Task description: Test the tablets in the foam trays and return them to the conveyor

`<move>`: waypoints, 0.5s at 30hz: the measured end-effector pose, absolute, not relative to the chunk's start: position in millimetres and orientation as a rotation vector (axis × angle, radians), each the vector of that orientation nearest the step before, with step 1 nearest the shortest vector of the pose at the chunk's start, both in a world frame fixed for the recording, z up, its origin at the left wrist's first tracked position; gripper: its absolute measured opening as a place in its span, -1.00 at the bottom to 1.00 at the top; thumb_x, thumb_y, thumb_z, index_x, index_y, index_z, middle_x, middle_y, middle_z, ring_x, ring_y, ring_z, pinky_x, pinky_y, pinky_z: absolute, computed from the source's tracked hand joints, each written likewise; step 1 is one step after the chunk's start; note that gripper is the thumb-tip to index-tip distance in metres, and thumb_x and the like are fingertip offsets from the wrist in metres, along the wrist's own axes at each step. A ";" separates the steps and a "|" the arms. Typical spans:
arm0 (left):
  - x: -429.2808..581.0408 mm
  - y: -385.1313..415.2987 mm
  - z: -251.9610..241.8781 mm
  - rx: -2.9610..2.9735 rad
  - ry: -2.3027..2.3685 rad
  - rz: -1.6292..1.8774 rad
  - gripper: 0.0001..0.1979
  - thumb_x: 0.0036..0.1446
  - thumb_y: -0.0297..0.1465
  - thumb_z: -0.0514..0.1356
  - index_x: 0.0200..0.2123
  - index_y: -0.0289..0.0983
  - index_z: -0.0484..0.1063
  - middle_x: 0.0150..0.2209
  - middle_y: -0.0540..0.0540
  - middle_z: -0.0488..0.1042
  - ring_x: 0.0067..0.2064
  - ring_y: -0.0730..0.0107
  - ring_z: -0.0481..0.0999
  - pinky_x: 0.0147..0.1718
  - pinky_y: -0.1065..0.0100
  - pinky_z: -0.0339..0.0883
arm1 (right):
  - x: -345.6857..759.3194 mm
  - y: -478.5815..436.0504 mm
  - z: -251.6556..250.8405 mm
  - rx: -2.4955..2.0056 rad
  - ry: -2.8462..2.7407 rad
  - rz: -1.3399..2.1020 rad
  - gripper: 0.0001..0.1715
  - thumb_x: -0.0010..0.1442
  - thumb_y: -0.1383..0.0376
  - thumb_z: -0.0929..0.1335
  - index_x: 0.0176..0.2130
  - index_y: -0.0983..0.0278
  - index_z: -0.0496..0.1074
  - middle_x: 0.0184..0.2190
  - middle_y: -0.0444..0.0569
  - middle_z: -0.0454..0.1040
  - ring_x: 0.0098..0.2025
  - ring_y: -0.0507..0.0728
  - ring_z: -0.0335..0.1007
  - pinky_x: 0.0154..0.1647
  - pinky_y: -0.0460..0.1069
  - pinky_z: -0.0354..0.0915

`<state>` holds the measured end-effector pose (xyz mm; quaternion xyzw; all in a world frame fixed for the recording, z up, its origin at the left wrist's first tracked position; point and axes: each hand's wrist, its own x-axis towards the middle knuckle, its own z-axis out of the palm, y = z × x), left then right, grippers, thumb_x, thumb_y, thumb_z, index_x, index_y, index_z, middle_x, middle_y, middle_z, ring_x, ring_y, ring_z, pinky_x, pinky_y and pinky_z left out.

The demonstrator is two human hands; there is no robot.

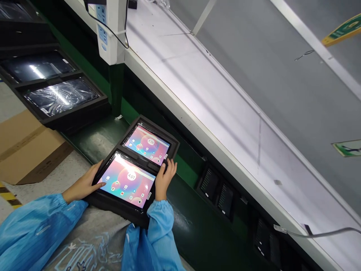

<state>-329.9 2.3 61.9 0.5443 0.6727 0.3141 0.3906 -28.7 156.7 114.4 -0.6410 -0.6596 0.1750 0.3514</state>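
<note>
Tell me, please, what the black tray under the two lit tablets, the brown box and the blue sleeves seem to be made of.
Black tray: perhaps dense foam, matte, given its thick, dull walls; plastic is possible.
Brown box: apparently cardboard, matte, with flat tan panels and a tape-like strip.
Blue sleeves: probably thin synthetic fabric, faintly shiny, wrinkled and gathered at the wrists.

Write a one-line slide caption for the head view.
Left hand and right hand hold a dark tray at opposite sides, with two lit tablets lying in it.
</note>
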 end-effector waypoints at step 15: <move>-325.6 109.8 85.0 1.230 1.814 0.878 -0.17 0.22 0.10 0.04 0.39 -0.28 0.11 0.34 -0.28 0.24 0.39 -0.07 0.18 0.36 -0.01 0.09 | -12.2 168.4 105.2 -1.804 -1.513 0.742 -0.16 0.34 0.04 0.22 0.42 0.38 0.00 0.43 0.23 0.09 0.45 0.30 0.03 0.42 0.23 0.06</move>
